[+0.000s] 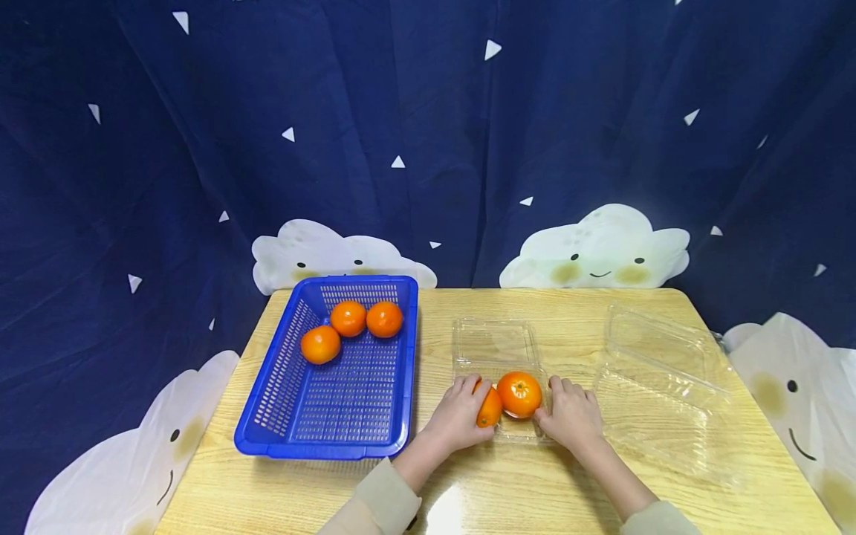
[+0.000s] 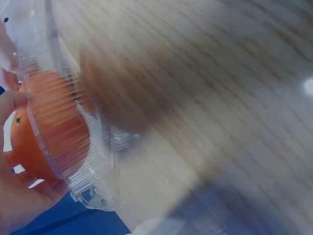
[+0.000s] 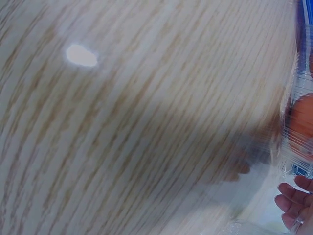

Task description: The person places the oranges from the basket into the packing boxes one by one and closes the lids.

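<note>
Toward the front of the table lies a clear plastic clamshell box (image 1: 496,342), its lid folded back away from the person. Inside it are two oranges, one on the right (image 1: 519,394) and one on the left (image 1: 490,410). My left hand (image 1: 456,416) grips the left orange, fingers over its far side and thumb at its near side. In the left wrist view that orange (image 2: 56,127) shows through the ribbed box wall. Beside the box's right wall is my right hand (image 1: 574,414), fingers loosely extended and thumb near the right orange; the right wrist view shows its fingers (image 3: 293,200) holding nothing.
A blue plastic basket (image 1: 411,371) stands on the left of the wooden table (image 1: 468,490), with three oranges (image 1: 348,319) toward its far end. More clear, open plastic packaging (image 1: 669,386) lies on the right. A dark blue curtain (image 1: 428,111) hangs behind the table.
</note>
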A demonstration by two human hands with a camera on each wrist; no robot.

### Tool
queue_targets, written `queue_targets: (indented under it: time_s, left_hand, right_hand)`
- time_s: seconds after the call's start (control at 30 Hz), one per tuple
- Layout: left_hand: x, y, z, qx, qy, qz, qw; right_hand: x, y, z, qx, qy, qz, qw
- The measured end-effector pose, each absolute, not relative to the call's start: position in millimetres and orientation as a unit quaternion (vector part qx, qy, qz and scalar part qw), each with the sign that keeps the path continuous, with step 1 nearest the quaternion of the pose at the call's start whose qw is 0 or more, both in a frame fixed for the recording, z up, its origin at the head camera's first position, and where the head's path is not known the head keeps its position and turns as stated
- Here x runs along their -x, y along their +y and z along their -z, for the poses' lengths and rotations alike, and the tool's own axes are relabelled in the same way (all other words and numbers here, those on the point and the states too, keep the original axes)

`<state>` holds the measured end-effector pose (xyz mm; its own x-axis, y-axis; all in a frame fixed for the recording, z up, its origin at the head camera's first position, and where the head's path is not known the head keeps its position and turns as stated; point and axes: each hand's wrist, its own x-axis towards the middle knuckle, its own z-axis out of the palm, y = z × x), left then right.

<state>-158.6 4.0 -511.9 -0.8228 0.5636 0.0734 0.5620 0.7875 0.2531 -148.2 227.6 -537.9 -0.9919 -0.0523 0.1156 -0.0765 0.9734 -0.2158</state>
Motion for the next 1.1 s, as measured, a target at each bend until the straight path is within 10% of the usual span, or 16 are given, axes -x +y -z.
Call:
queue_targets:
  time_s: [1.1]
  left_hand:
    - [163.5, 12.8, 507.7, -0.281, 0.954, -0.091, 0.058]
  right_hand:
    - [147.2, 227.7, 538.1, -0.04, -0.991, -0.113, 0.061]
